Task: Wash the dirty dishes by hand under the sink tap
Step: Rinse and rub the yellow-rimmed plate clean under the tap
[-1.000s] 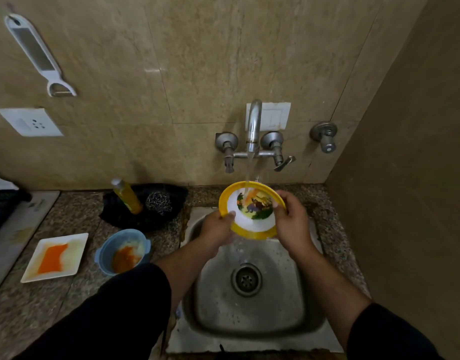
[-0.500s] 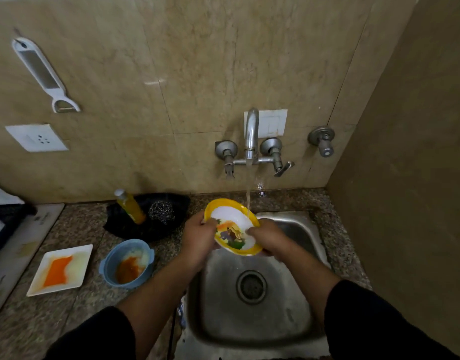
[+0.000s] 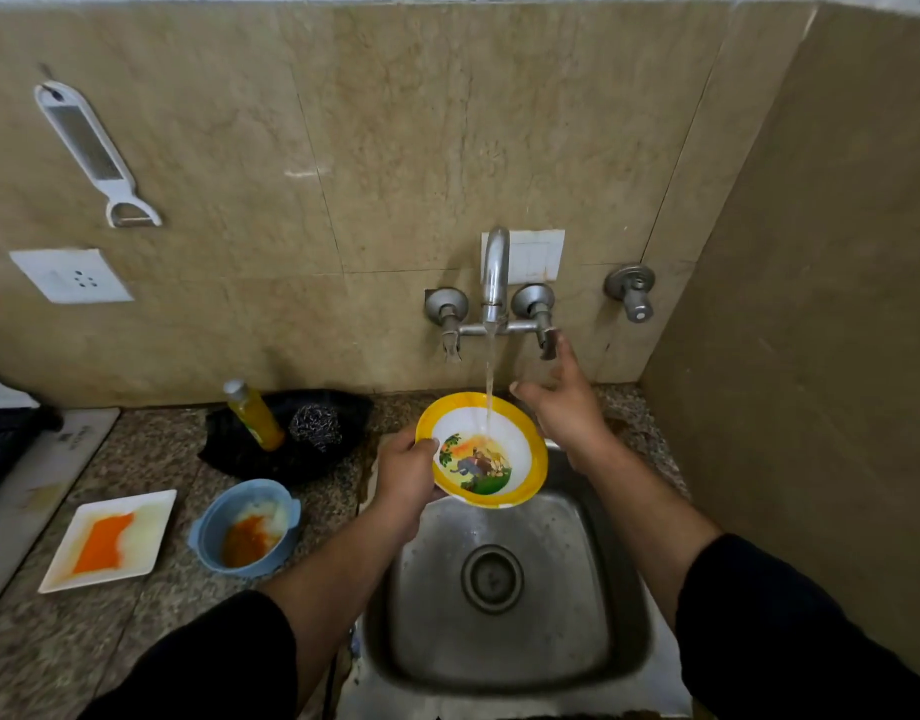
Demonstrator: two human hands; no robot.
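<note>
Above the sink [image 3: 582,589], the left hand [image 3: 405,472] grips the left rim of the yellow bowl [image 3: 520,449], which is under the running water [image 3: 489,376]; farther, the right hand [image 3: 564,405] holds nothing, fingers straight, just beside the tap handle [image 3: 548,344].

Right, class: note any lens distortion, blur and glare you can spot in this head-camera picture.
Head view: the wide lens bows the wall's top edge; the right hand by the tap handle looks slightly motion-blurred, the bowl in the left hand sharp; a faint glare streak marks the wall tile.
</note>
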